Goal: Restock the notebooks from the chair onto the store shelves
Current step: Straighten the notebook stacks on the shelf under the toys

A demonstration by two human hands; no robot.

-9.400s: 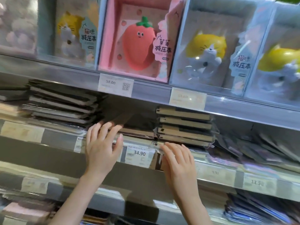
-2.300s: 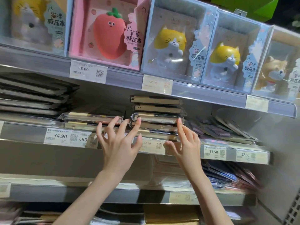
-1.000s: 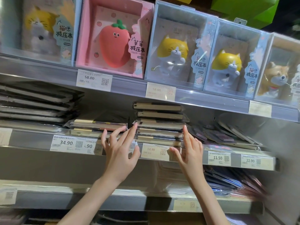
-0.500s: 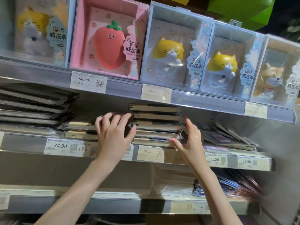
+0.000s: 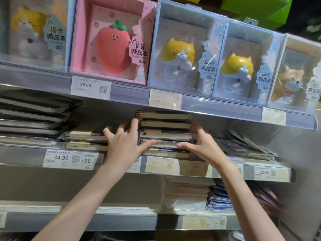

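Cream-edged notebooks (image 5: 165,131) are being squared between my left hand (image 5: 125,143) and right hand (image 5: 201,143), fingers spread flat, pressing evenly, gripping nothing.

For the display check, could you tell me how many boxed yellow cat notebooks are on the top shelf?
3: one at far left, partly cropped, and two side by side right of the pink strawberry box.

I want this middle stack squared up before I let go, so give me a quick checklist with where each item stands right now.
1. Left hand against the stack's left side: ok.
2. Right hand against its right side: ok.
3. Notebook stack edges flush: not ok, the layers sit staggered.
4. Clearance under the upper shelf: ok, a narrow gap shows.
5. Stack above the 14.90 tag: ok.
6. Stack pushed fully back: cannot tell.
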